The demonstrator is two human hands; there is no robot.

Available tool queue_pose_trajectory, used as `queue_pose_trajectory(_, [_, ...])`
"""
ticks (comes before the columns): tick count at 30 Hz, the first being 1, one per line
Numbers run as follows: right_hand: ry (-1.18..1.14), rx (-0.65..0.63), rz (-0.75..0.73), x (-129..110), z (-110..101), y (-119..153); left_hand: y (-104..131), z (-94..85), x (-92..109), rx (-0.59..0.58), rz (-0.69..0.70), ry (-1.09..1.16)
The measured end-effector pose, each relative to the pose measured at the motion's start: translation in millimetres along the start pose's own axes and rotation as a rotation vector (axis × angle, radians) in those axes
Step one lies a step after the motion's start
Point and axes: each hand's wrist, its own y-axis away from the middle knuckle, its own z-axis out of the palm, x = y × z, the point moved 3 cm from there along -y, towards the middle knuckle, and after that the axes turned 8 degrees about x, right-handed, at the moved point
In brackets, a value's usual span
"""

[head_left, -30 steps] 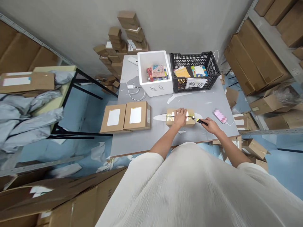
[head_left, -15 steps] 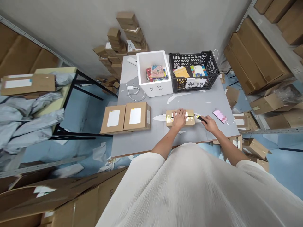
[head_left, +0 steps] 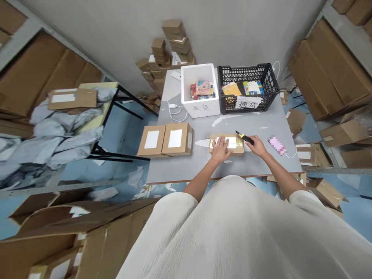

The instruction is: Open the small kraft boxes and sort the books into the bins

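Note:
A small cardboard box (head_left: 238,149) with shiny tape and a white label lies near the front edge of the grey table (head_left: 171,174). My left hand (head_left: 221,150) rests on the left part of its top, fingers spread and holding nothing. In my right hand (head_left: 257,145) is a black and yellow utility knife (head_left: 245,137), its tip pointing up and left above the box's right end. To the left stand two cardboard boxes (head_left: 153,152) (head_left: 188,148) with white labels, side by side.
Behind are a white foam box (head_left: 203,109) and a black crate (head_left: 273,83), both holding colourful packets. A pink phone (head_left: 277,145) on a cable lies at the right. Grey bags (head_left: 40,149) cover a side table at the left; stacked boxes (head_left: 174,29) stand by the wall.
My right hand has raised the knife off the box, its tip turned further upward. My left hand stays on the box, fingers more spread. The whole view has shifted.

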Motion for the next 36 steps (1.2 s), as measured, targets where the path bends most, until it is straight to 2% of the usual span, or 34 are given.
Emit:
queue_pose_trajectory(4, [-0.02, -0.082, -0.111, -31.0, 29.3, -39.4, 29.7, -9.8, -14.5, 0.039, -0.075, -0.025])
queue_pose_trajectory(7, [0.031, -0.15, -0.135, -45.1, 49.3, -56.7, 43.3, -11.3, -17.0, 0.026, -0.118, -0.042])
queue_pose_trajectory(11, [0.105, -0.182, -0.112, -48.0, 61.1, -57.8, 48.7, -6.4, -22.3, 0.024, -0.291, -0.025])
queue_pose_trajectory(14, [0.129, -0.154, -0.063, -40.9, 58.5, -47.8, 46.1, -0.6, -28.7, 0.004, -0.454, 0.066])
queue_pose_trajectory(16, [0.125, -0.134, -0.031, -34.1, 54.4, -38.6, 39.8, 2.3, -30.4, -0.011, -0.495, 0.138])
queue_pose_trajectory(19, [0.094, -0.097, 0.036, -23.4, 46.6, -22.5, 23.7, 3.5, -26.6, 0.015, -0.46, 0.241])
queue_pose_trajectory(23, [0.006, -0.059, 0.159, -13.7, 37.9, 1.8, -1.2, 5.4, -13.5, 0.044, -0.327, 0.321])
queue_pose_trajectory(27, [-0.166, -0.065, 0.26, -8.1, 37.7, 22.9, -21.0, 9.0, -5.1, -0.001, -0.247, 0.293])
queue_pose_trajectory(31, [-0.406, -0.063, 0.337, -0.3, 41.8, 30.1, -34.3, 10.1, 0.8, -0.045, -0.239, 0.155])
queue_pose_trajectory(36, [-0.474, 0.002, 0.4, 12.1, 35.6, 27.8, -39.4, 12.4, 31.6, 0.054, -0.29, 0.075])
